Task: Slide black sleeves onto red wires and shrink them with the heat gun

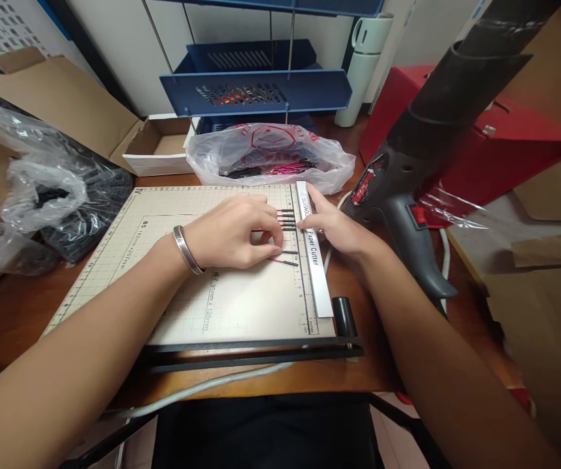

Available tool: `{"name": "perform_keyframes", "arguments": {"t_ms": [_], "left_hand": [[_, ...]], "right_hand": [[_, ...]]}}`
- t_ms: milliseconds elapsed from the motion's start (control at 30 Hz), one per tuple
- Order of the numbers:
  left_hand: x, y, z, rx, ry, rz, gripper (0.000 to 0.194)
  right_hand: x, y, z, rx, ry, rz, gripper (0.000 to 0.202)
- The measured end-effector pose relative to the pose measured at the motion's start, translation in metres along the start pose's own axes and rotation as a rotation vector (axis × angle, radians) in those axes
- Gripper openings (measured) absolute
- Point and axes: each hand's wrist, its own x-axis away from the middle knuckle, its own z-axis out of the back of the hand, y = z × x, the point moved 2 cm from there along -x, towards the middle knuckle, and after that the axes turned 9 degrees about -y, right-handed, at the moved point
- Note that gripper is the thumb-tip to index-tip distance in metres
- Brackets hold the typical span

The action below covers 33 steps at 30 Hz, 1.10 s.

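Observation:
Several short red wires with black ends (287, 220) lie side by side on a cream paper cutter board (256, 299), their black tips toward its white "Paper Cutter" strip (323, 294). Two more wires (290, 263) lie apart, nearer to me. My left hand (241, 231), with a metal bracelet at the wrist, is over the wires, thumb and forefinger closed together close to the separate ones; what is between them is too small to tell. My right hand (332, 225) rests at the strip, thumb and forefinger apart, its fingertips by the wire ends.
Behind the board lies a clear plastic bag (271, 153) of wires, under a blue rack (256, 92). A heat gun (407, 189) and red box (495, 124) stand right. Open cardboard boxes (75, 107) and bagged black parts (85, 215) are left. The cutter's black handle (343, 317) is at the near right.

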Motion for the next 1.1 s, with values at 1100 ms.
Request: {"name": "perform_keyframes", "arguments": {"t_ms": [1100], "left_hand": [[0.002, -0.013, 0.001, -0.144, 0.092, 0.025, 0.02]], "right_hand": [[0.008, -0.013, -0.001, 0.011, -0.125, -0.008, 0.097]]}}
